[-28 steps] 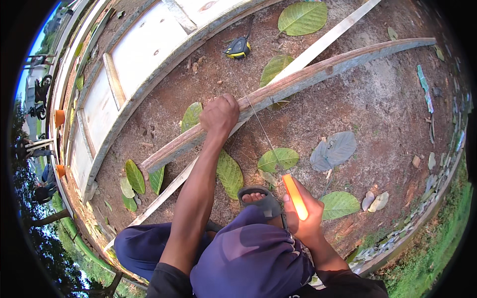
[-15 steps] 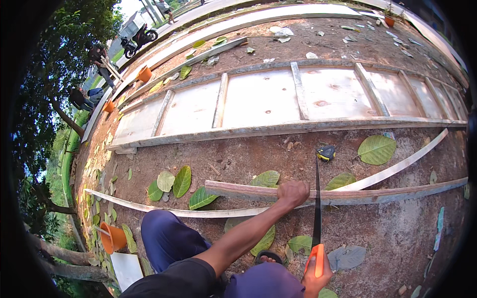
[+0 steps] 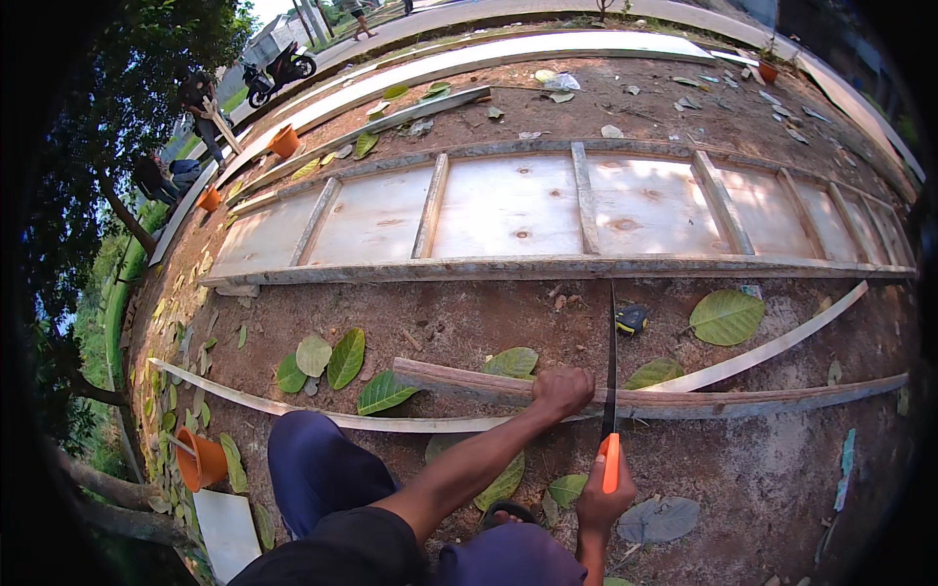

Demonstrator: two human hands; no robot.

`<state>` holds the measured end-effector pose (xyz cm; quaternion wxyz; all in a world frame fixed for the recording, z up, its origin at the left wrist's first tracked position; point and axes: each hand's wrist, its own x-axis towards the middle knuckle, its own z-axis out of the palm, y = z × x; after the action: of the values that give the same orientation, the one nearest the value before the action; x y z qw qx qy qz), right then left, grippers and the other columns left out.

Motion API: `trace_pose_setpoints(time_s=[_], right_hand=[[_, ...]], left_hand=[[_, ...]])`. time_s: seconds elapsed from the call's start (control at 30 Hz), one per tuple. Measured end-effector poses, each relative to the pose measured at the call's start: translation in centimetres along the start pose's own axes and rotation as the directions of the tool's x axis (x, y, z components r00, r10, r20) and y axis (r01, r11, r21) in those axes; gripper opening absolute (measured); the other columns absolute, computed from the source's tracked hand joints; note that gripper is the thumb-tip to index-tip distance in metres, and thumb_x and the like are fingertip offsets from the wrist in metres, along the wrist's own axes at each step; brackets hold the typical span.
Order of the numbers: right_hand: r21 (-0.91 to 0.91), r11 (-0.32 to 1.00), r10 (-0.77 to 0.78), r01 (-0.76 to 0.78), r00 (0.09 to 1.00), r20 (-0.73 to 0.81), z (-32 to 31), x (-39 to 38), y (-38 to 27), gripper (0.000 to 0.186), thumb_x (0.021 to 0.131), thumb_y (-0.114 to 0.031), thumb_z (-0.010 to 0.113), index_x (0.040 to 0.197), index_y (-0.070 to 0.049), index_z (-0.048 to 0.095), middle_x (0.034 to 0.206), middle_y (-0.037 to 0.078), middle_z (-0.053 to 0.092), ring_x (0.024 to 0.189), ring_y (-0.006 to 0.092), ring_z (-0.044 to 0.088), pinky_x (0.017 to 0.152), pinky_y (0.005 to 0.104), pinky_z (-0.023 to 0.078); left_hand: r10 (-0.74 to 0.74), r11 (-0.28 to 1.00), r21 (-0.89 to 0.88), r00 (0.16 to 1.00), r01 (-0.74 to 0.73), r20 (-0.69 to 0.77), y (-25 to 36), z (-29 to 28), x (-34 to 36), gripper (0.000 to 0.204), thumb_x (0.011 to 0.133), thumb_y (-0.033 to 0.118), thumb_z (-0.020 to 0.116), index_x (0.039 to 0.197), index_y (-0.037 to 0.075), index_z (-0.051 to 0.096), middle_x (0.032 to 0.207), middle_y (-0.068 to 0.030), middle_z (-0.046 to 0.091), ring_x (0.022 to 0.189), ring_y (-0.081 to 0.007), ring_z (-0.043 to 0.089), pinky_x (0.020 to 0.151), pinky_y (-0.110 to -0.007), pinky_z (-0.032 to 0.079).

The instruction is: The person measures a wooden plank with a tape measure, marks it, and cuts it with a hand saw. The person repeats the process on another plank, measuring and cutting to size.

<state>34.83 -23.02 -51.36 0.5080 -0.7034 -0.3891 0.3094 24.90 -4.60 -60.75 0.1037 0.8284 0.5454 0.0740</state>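
Note:
My right hand is closed around the orange handle of a handsaw. Its dark blade lies across a long wooden beam and points away from me. Just left of the blade, my left hand grips the beam and presses it down. Crossing beneath or beside the beam is a thin pale wooden strip; the exact contact is hard to see. Beyond the beam, a black and yellow tape measure rests on the dirt, right of the saw's tip. Whether the teeth sit in a cut cannot be made out.
A long plywood panel framed with battens lies ahead. Big leaves are scattered on the dirt. An orange bucket and a white board are at left. Two people are far left, near a parked motorbike.
My right hand has pushed the saw forward, so its tip reaches further beyond the beam. My left hand keeps hold of the beam. The whole view has shifted slightly.

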Motion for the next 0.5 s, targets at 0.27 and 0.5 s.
trace_pose_setpoints(time_s=[0.27,0.5], right_hand=[[-0.017,0.981,0.192,-0.192,0.98,0.048,-10.1,-13.7,1.5,0.036,0.092,0.0,0.064,0.126,0.013,0.065,0.103,0.023,0.074,0.092,0.0231,0.074,0.086,0.0348,0.058],[0.0,0.996,-0.088,0.088,0.993,-0.084,-0.3,4.8,-0.3,0.033,0.096,-0.011,0.066,0.126,0.001,0.067,0.083,0.023,0.068,0.065,0.0322,0.068,0.062,0.0386,0.053]], left_hand=[[-0.268,0.961,-0.039,0.959,0.273,0.095,0.5,1.4,1.3,0.048,0.098,0.034,0.045,0.08,0.003,0.078,0.082,-0.0256,0.074,0.076,-0.0404,0.075,0.074,-0.053,0.06],[-0.171,0.985,0.009,0.984,0.171,0.054,3.5,-2.0,1.4,0.052,0.099,0.032,0.042,0.075,0.0,0.075,0.077,-0.0271,0.072,0.073,-0.0438,0.073,0.071,-0.054,0.059]])
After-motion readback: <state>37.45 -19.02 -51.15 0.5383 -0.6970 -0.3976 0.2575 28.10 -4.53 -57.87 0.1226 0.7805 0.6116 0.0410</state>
